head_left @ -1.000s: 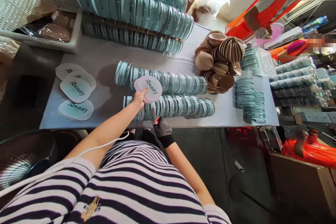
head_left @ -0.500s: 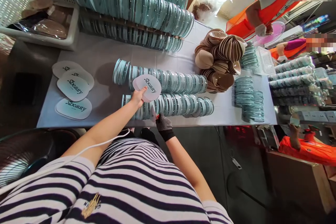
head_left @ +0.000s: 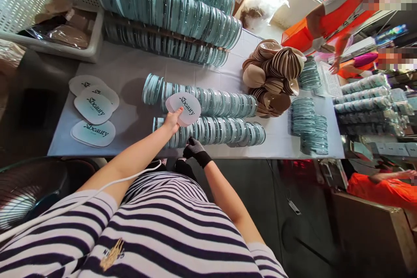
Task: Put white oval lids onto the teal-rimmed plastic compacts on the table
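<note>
My left hand [head_left: 172, 121], bare, pinches a small stack of rounded white cards [head_left: 183, 108] printed "beauty", thumb on top, above the rows of packs. My right hand [head_left: 194, 147], in a dark dotted glove, is closed at the near edge of the front row of clear-edged teal packs [head_left: 218, 131]; whatever its fingers hold is hidden. Just behind lies a second row of such packs [head_left: 224, 102], partly covered by the cards. More printed cards [head_left: 94, 106] lie in loose overlapping piles at the table's left.
Taller rows of teal packs [head_left: 176, 8] fill the back of the table [head_left: 127, 139]. Brown oval pads [head_left: 273, 74] are heaped right of centre, beside stacked packs [head_left: 309, 124]. A white basket [head_left: 93, 47] stands at the far left, a fan [head_left: 26, 200] below. Co-workers in orange are at the right.
My right hand has moved left along the front row, and the card that stood by its fingers no longer shows. My left hand stays nearly in place with its cards.
</note>
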The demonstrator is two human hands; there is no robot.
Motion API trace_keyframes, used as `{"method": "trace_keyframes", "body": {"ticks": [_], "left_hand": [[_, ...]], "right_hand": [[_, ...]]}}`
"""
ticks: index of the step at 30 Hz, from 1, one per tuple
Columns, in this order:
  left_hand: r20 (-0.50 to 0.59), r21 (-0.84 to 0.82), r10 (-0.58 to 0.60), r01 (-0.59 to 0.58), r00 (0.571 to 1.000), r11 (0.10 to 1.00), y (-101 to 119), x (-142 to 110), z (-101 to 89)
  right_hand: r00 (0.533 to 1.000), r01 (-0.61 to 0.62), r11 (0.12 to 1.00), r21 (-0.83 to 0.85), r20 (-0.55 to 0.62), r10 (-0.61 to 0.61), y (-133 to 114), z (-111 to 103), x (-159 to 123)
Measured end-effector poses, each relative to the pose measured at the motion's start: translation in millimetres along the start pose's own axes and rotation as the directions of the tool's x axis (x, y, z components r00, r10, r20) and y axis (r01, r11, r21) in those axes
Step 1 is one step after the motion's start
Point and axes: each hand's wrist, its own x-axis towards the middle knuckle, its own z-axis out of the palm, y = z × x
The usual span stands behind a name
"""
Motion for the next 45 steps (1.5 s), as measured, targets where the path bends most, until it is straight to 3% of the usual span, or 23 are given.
{"method": "trace_keyframes", "body": {"ticks": [1, 2, 3, 5, 6, 7, 9, 14, 16, 18, 20, 22, 25, 30, 32, 34, 36, 38, 41, 45], "left_hand": [[0.005, 0.002, 0.008, -0.008, 1.000, 1.000, -1.3, 0.3, 0.0], [0.007, 0.005, 0.013, -0.013, 1.000, 1.000, -2.6, 0.8, 0.0], [0.005, 0.009, 0.019, -0.019, 1.000, 1.000, -4.0, 1.4, 0.0], [-0.003, 0.014, 0.038, -0.038, 0.999, 0.999, -6.3, 2.8, 0.1], [-0.002, 0.016, 0.049, -0.049, 0.999, 0.999, -7.4, 3.7, 0.1], [0.000, 0.018, 0.060, -0.060, 0.998, 0.998, -8.5, 4.5, 0.2], [0.010, 0.023, 0.078, -0.078, 0.997, 0.997, -10.7, 6.4, 0.4], [-0.021, 0.039, 0.135, -0.134, 0.991, 0.990, -15.7, 8.9, 3.1], [-0.036, 0.047, 0.141, -0.139, 0.989, 0.989, -15.1, 5.8, 5.7], [-0.045, 0.059, 0.138, -0.136, 0.989, 0.989, -13.0, -1.9, 8.5], [-0.015, 0.075, 0.143, -0.142, 0.990, 0.987, -11.5, -14.5, 10.6], [0.068, 0.082, 0.145, -0.151, 0.987, 0.985, -12.2, -29.9, 10.7], [0.145, 0.081, 0.137, -0.150, 0.980, 0.985, -16.7, -51.0, 6.2], [0.012, 0.143, 0.124, -0.124, 0.992, 0.982, -24.2, -71.1, -13.7], [0.001, 0.135, 0.120, -0.119, 0.993, 0.984, -25.3, -77.6, -22.8], [0.004, 0.108, 0.129, -0.128, 0.992, 0.986, -22.7, -82.6, -28.7], [-0.007, 0.077, 0.128, -0.127, 0.992, 0.989, -13.1, -82.3, -29.9], [-0.053, 0.037, 0.144, -0.142, 0.988, 0.989, 4.3, -73.7, -27.0], [-0.116, -0.021, 0.189, -0.193, 0.975, 0.981, 36.6, -48.1, -20.8], [-0.129, 0.023, 0.150, -0.149, 0.980, 0.989, 58.9, -18.0, -22.8]], "right_hand": [[0.998, -0.043, 0.977, 0.208, 0.047, 0.034, -1.2, -1.1, -0.3], [0.987, -0.129, 0.896, 0.425, 0.140, 0.075, -2.6, -2.4, -0.5], [0.959, -0.250, 0.758, 0.602, 0.263, 0.107, -3.9, -4.2, -0.4], [0.876, -0.465, 0.466, 0.753, 0.468, 0.118, -4.9, -8.7, 0.8], [0.843, -0.523, 0.423, 0.740, 0.522, 0.130, -4.8, -11.3, 1.9], [0.818, -0.557, 0.442, 0.703, 0.555, 0.148, -4.5, -13.8, 3.3], [0.811, -0.557, 0.518, 0.649, 0.560, 0.170, -5.3, -17.2, 5.7], [0.883, -0.450, 0.615, 0.647, 0.424, 0.200, -17.7, -16.1, 2.6], [0.893, -0.432, 0.720, 0.543, 0.368, 0.259, -19.7, -21.6, -0.4], [0.940, -0.341, 0.841, 0.421, 0.184, 0.289, -17.0, -36.5, 0.0], [0.971, -0.169, 0.930, 0.326, -0.108, 0.215, -11.8, -57.7, 5.3], [0.944, -0.032, 0.959, 0.283, -0.306, 0.122, -8.0, -77.6, 12.3], [0.934, 0.052, 0.974, 0.220, -0.355, 0.030, -11.3, -89.8, 13.7], [0.849, 0.364, 0.928, 0.082, -0.438, -0.295, -36.2, -63.5, -7.2], [0.912, 0.300, 0.937, 0.178, -0.343, -0.227, -44.4, -51.4, -8.2], [0.967, 0.106, 0.934, 0.341, -0.253, -0.018, -47.8, -45.8, -3.7], [0.945, -0.029, 0.873, 0.487, -0.270, 0.182, -44.1, -47.7, -1.9], [0.897, -0.033, 0.845, 0.534, -0.357, 0.260, -33.1, -52.8, -11.5], [0.898, -0.065, 0.950, 0.305, -0.397, 0.189, -9.5, -51.9, -50.3], [0.981, -0.040, 0.993, -0.115, -0.196, 0.017, 6.8, -21.4, -102.9]]}}
